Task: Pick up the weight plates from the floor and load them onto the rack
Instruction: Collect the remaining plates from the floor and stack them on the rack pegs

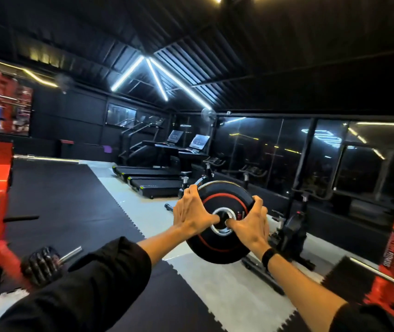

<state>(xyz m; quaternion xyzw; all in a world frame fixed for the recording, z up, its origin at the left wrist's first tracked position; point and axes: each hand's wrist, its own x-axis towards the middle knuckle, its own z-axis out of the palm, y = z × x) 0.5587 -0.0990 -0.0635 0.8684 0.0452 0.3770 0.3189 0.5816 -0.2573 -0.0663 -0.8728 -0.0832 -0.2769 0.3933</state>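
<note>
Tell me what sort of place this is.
A gym, most likely: treadmills stand along the far wall, exercise bikes line the windows, and both hands, left hand and right hand, hold a black weight plate.

Weight plates held up: one, black with a red ring, carried in the middle of the scene.
Hands: two, the left hand and the right hand, both on that plate.
Wristbands: one, black, on the right wrist.
Treadmills: two, side by side, far centre.
Exercise bikes: at least two, right; further ones too dark to count.
Wall fans: one, far centre.
Ceiling light strips: three white ones, meeting at a point.
</note>
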